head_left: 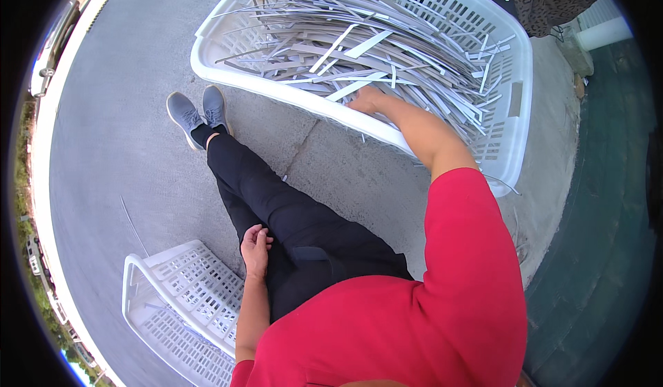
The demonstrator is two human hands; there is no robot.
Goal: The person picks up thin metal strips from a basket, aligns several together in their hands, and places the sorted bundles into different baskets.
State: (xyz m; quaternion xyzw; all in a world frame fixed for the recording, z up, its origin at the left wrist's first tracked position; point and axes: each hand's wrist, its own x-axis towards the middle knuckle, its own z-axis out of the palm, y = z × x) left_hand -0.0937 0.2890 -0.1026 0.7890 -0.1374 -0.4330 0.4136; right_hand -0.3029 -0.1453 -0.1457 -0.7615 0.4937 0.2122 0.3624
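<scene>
Right grip (pixel 362 101) is partly hidden among the strips (pixel 373 45) in the white basket (pixel 276 92) at one o'clock, its hold I cannot tell, left grip (pixel 255 249) curls loosely at eight o'clock, and a large heap seems unfinished, completed work not being visible.

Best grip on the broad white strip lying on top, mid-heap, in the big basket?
Probably pinch the broad white strip mid-length by its long edges, from above: it lies slantwise across the heap of strips, with its upper face exposed.
</scene>
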